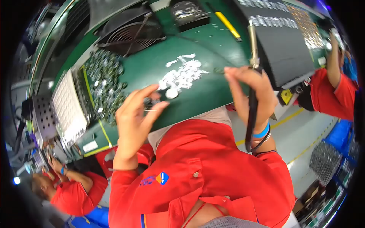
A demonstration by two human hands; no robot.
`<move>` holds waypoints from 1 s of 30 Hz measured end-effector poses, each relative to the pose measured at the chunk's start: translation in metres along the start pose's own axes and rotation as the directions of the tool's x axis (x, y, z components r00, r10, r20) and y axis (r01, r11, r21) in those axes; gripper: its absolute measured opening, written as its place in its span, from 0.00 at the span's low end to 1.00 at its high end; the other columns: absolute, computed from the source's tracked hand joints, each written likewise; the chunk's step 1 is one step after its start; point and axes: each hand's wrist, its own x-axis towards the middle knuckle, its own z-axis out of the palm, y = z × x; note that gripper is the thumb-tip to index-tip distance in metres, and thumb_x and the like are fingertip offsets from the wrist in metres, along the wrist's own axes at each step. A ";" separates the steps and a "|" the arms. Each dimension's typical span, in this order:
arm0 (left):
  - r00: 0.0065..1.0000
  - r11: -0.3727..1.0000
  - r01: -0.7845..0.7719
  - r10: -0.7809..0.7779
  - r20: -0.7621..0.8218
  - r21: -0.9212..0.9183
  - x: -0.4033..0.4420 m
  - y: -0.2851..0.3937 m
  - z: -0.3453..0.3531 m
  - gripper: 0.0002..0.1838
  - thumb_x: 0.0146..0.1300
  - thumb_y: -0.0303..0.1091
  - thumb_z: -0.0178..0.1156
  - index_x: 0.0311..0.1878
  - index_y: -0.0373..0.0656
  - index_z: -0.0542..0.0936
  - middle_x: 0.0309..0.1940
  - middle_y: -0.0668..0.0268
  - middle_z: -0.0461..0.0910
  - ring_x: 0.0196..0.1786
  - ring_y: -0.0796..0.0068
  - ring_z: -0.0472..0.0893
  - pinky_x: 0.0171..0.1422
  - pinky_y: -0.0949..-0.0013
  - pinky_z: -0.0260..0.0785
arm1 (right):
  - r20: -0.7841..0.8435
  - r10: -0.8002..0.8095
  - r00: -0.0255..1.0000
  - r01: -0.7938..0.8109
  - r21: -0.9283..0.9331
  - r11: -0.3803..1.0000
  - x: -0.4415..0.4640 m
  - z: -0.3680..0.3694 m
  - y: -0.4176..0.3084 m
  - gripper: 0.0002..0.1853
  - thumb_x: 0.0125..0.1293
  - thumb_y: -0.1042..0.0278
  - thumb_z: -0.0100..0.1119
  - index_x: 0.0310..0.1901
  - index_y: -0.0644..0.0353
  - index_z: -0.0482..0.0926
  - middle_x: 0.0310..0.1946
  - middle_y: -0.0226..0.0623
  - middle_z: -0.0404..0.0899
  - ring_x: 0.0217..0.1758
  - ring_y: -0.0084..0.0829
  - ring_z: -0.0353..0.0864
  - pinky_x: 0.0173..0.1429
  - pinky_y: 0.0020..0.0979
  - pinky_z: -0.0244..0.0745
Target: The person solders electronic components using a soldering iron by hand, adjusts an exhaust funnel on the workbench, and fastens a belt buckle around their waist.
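My left hand (135,116) is over the front left of the green mat (205,91), thumb and fingers curled round a small dark part with a thin shiny wire (151,102). A heap of small white pieces (184,74) lies just beyond it, with a round white disc (172,93) at its near edge. My right hand (254,93) is raised to the right, thumb and fingertips together. A soldering iron (253,45) with a metal barrel and black handle runs across this hand, tip pointing away. Close to those fingertips is a small dark green piece (219,70), blurred.
Dark glossy parts (104,83) lie piled at the left, beside a white gridded tray (69,108). A fan with a wire guard (131,38), a black box (188,15) and a yellow cutter (228,26) stand or lie behind. Dark foam (281,49) is right. Co-workers in red (334,93) sit both sides.
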 end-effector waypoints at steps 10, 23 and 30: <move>0.982 0.949 0.116 -0.066 0.176 -0.292 -0.002 -0.009 0.006 0.20 0.53 0.27 0.72 0.52 0.42 0.84 0.33 0.67 0.83 0.23 0.83 0.65 0.28 0.76 0.61 | 0.135 -0.089 0.987 0.040 0.332 0.942 -0.025 0.062 -0.035 0.20 0.52 0.88 0.68 0.45 0.63 0.74 0.40 0.44 0.85 0.36 0.38 0.83 0.39 0.31 0.79; 1.000 0.975 -0.024 0.024 -0.001 -0.223 -0.005 -0.021 0.016 0.18 0.49 0.26 0.73 0.46 0.43 0.86 0.32 0.71 0.83 0.22 0.88 0.60 0.24 0.79 0.50 | 0.220 0.144 0.965 -0.225 0.408 0.884 -0.036 0.075 -0.040 0.21 0.57 0.86 0.66 0.50 0.63 0.71 0.38 0.43 0.85 0.41 0.34 0.86 0.45 0.27 0.79; 0.999 0.974 -0.044 0.042 -0.015 -0.220 -0.006 -0.023 0.017 0.17 0.49 0.26 0.73 0.45 0.43 0.86 0.32 0.69 0.83 0.22 0.85 0.62 0.24 0.77 0.53 | 0.222 0.227 0.948 -0.303 0.426 0.852 -0.042 0.077 -0.042 0.22 0.56 0.87 0.66 0.51 0.63 0.70 0.37 0.43 0.84 0.39 0.29 0.86 0.45 0.25 0.79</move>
